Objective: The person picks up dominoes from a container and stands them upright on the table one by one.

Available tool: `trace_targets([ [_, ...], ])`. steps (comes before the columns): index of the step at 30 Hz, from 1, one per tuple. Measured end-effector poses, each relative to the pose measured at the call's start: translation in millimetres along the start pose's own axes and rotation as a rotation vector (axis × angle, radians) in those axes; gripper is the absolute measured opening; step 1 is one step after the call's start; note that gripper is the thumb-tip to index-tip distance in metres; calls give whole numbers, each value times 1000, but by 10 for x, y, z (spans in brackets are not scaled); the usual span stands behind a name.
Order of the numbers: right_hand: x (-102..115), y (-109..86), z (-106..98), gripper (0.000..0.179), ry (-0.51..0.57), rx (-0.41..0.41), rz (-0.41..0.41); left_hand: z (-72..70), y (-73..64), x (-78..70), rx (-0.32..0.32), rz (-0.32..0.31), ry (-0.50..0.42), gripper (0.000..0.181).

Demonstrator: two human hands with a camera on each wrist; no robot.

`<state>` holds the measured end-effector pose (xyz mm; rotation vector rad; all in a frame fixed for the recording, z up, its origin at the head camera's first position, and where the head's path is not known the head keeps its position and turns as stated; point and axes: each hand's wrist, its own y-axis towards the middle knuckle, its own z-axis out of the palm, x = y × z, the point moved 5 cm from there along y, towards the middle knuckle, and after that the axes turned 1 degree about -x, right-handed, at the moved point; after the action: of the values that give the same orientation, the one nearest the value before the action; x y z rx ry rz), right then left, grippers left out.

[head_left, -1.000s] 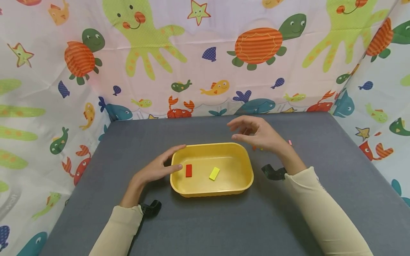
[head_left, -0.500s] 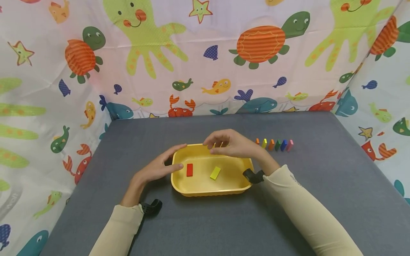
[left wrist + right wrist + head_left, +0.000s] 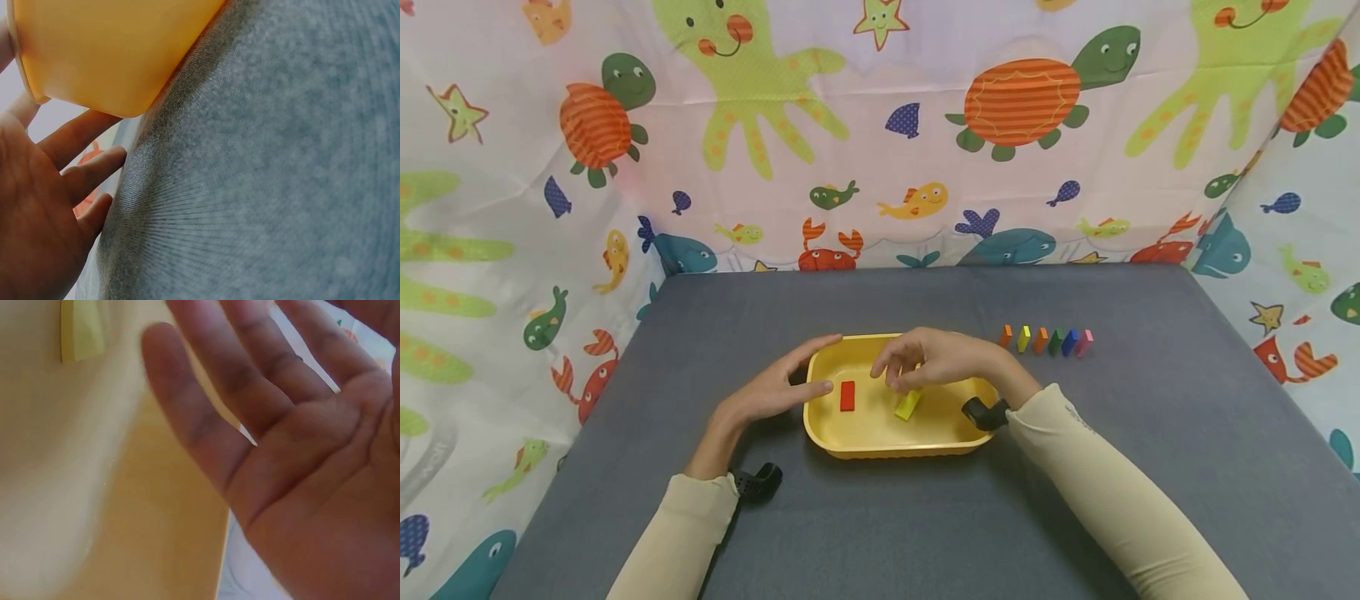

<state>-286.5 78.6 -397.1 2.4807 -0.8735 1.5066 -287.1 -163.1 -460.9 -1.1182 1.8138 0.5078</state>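
Note:
A yellow plastic basin stands on the grey table. Inside it lie a red block and, to the right, a yellow block. My left hand rests at the basin's left end, thumb across the rim. Its other fingers are spread and nearly straight along the outside, as the left wrist view shows. My right hand is over the basin, fingers loosely bent and holding nothing, and overlaps the top of the yellow block. In the right wrist view, its palm faces the camera beside the yellow block.
Right of the basin and farther back, several small coloured blocks stand in a row, from an orange block to a pink block. A curtain with sea animals encloses the table behind and at both sides.
My right hand has come left and toward me, from near the row of blocks to over the basin, uncovering the row. The left hand keeps its place at the rim.

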Motion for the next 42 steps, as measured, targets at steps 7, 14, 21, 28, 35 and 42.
trace_targets([
  [7,-71,-14,123,35,49,207,115,-3,1,-1,6,6,-7,67],
  [14,-112,-4,146,40,51,241,151,-5,0,-2,5,13,-1,67],
  [21,-110,79,171,42,61,216,88,-1,1,-4,0,6,5,67],
  [28,-106,84,105,44,32,137,75,5,8,0,0,0,13,67],
  [35,-136,6,-23,43,33,82,149,1,6,-8,4,-1,9,69],
  [42,-139,94,62,44,-13,100,110,1,1,-13,4,-4,9,68],
])
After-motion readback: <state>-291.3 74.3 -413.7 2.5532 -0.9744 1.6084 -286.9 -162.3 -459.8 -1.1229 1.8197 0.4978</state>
